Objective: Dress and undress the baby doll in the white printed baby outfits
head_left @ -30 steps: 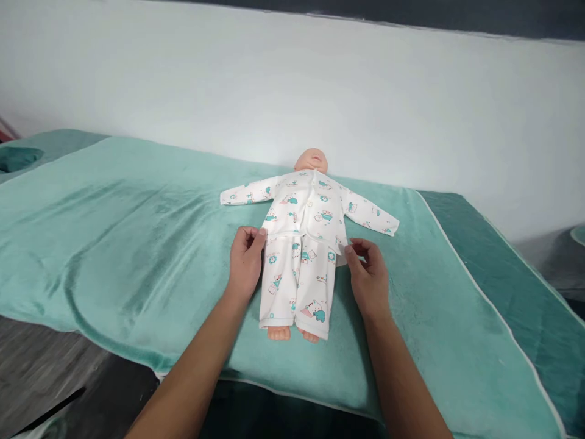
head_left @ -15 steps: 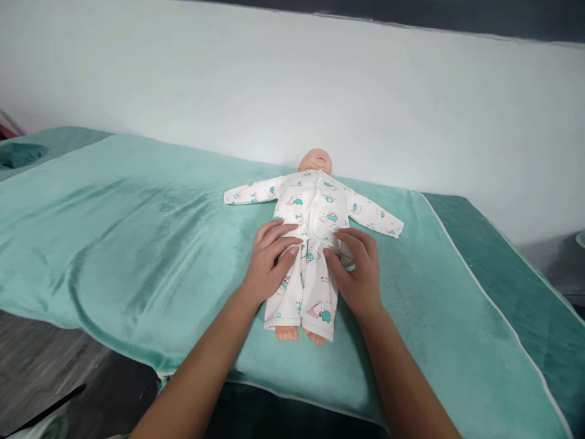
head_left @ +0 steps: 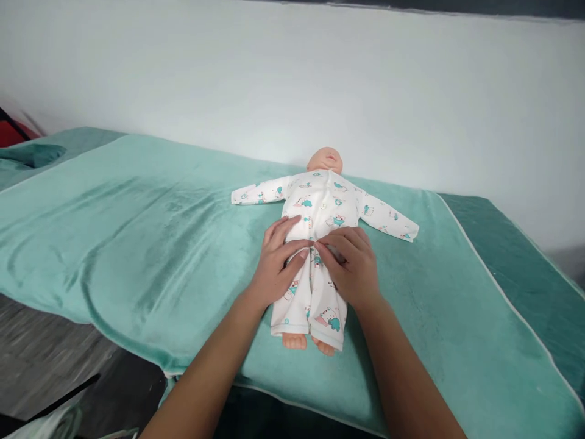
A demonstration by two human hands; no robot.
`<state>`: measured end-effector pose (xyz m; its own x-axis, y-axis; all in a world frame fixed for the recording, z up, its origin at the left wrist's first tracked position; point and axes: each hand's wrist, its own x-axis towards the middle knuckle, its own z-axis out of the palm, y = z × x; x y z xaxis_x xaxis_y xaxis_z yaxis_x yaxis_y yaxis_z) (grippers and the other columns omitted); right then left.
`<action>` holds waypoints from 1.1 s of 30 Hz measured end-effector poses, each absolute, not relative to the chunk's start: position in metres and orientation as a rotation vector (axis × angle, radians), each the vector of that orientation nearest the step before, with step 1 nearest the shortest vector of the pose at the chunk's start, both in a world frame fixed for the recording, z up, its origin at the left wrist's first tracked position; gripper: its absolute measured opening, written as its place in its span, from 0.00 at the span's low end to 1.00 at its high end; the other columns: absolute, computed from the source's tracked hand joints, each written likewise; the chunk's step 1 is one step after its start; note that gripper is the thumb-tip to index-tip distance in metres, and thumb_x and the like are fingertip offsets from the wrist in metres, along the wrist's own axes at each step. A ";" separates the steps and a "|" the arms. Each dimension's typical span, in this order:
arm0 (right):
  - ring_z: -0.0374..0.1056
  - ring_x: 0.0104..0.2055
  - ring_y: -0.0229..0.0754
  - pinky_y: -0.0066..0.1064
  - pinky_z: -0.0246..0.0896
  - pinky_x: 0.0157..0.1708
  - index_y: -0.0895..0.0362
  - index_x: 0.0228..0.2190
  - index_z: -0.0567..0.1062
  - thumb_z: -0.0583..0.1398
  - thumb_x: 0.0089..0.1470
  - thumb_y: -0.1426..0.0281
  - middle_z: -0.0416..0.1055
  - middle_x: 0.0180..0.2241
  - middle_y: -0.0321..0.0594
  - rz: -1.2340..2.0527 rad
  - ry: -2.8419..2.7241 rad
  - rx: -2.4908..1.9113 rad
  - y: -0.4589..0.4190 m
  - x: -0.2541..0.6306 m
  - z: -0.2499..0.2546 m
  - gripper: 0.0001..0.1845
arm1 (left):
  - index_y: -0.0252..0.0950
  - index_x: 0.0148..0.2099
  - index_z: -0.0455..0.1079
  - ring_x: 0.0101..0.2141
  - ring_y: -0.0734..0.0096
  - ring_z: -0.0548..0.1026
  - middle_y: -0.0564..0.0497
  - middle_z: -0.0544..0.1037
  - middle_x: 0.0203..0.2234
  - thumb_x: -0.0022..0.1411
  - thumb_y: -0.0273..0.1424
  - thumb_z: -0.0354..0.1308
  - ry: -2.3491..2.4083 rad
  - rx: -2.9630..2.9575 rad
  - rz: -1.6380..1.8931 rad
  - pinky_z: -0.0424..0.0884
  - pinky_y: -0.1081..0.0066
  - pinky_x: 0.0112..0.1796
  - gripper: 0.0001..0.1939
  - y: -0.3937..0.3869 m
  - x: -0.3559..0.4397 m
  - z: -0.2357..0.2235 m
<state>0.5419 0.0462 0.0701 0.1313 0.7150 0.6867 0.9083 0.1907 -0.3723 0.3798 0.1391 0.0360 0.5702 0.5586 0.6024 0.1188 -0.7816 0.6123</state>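
Note:
A baby doll (head_left: 325, 160) lies on its back in a white, animal-print long-sleeved shirt (head_left: 315, 190) and matching trousers (head_left: 325, 314). Its bare feet show below the cuffs. My left hand (head_left: 278, 259) rests over the shirt's lower edge, thumb and forefinger close together on the hem, its other fingers stretched over the belly. From the other side, my right hand (head_left: 350, 262) pinches the hem at the front opening. The fingertips of both hands meet at the middle of the waist. Exactly what lies between the fingertips is hidden.
The doll is on a table spread with a wrinkled light-green cloth (head_left: 173, 244), over a darker green cover (head_left: 507, 244). A white wall (head_left: 274, 79) rises behind. Grey floor (head_left: 50, 341) shows at lower left, and a red object (head_left: 11, 134) at the far left edge.
Both hands have moved inward from the shirt's lower side corners to the middle of its hem, where their fingertips now meet. The view has shifted slightly left.

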 end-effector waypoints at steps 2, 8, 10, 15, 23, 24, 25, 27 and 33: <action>0.68 0.44 0.48 0.44 0.60 0.47 0.51 0.39 0.76 0.61 0.62 0.69 0.76 0.40 0.41 -0.321 -1.633 -1.634 0.048 0.540 0.070 0.04 | 0.42 0.51 0.77 0.67 0.57 0.60 0.47 0.68 0.65 0.73 0.33 0.52 0.557 2.210 1.175 0.58 0.48 0.66 0.13 0.139 0.380 0.036; 0.63 0.48 0.54 0.45 0.57 0.45 0.52 0.42 0.74 0.61 0.53 0.77 0.74 0.44 0.44 -0.465 -1.636 -1.930 0.061 0.531 0.077 0.14 | 0.41 0.47 0.77 0.50 0.62 0.74 0.46 0.75 0.47 0.70 0.34 0.54 0.830 1.951 1.378 0.71 0.60 0.52 0.11 0.140 0.381 0.034; 0.63 0.46 0.53 0.45 0.56 0.44 0.51 0.39 0.75 0.61 0.55 0.78 0.75 0.41 0.42 -0.498 -1.617 -1.905 0.062 0.531 0.077 0.11 | 0.40 0.44 0.77 0.46 0.63 0.74 0.47 0.76 0.42 0.70 0.34 0.53 0.844 1.938 1.396 0.70 0.61 0.49 0.11 0.141 0.381 0.035; 0.64 0.42 0.48 0.43 0.59 0.45 0.52 0.34 0.76 0.59 0.57 0.78 0.74 0.36 0.40 -0.471 -1.602 -1.679 0.055 0.538 0.073 0.09 | 0.38 0.35 0.73 0.40 0.65 0.73 0.50 0.76 0.34 0.70 0.32 0.52 0.846 1.898 1.415 0.68 0.64 0.44 0.11 0.142 0.382 0.036; 0.69 0.41 0.45 0.41 0.63 0.44 0.52 0.38 0.78 0.60 0.59 0.77 0.74 0.39 0.41 -0.145 -1.567 -1.463 0.044 0.546 0.072 0.09 | 0.37 0.32 0.71 0.29 0.72 0.69 0.55 0.72 0.24 0.69 0.36 0.52 0.912 1.697 1.230 0.63 0.70 0.33 0.14 0.142 0.383 0.038; 0.69 0.41 0.44 0.40 0.63 0.42 0.52 0.38 0.78 0.60 0.59 0.76 0.74 0.39 0.40 -0.049 -1.535 -1.419 0.042 0.546 0.073 0.09 | 0.37 0.31 0.70 0.28 0.73 0.68 0.56 0.71 0.23 0.69 0.36 0.53 0.918 1.675 1.215 0.62 0.71 0.33 0.14 0.142 0.383 0.038; 0.70 0.41 0.43 0.37 0.63 0.40 0.52 0.38 0.79 0.61 0.60 0.75 0.74 0.39 0.40 0.046 -1.483 -1.373 0.039 0.545 0.073 0.09 | 0.37 0.31 0.70 0.27 0.73 0.67 0.56 0.70 0.23 0.69 0.36 0.53 0.919 1.655 1.205 0.62 0.71 0.32 0.14 0.143 0.384 0.037; 0.70 0.39 0.41 0.33 0.62 0.35 0.50 0.37 0.80 0.61 0.59 0.74 0.74 0.38 0.38 0.226 -1.310 -1.272 0.035 0.546 0.072 0.08 | 0.37 0.27 0.66 0.26 0.74 0.63 0.58 0.65 0.20 0.68 0.38 0.53 0.912 1.624 1.193 0.59 0.71 0.30 0.17 0.146 0.385 0.036; 0.62 0.26 0.34 0.27 0.56 0.25 0.54 0.29 0.79 0.67 0.49 0.68 0.69 0.27 0.34 0.627 -0.659 -0.950 0.035 0.564 0.075 0.03 | 0.38 0.25 0.57 0.25 0.75 0.58 0.58 0.58 0.20 0.69 0.41 0.51 0.925 1.575 1.186 0.56 0.70 0.29 0.21 0.149 0.388 0.035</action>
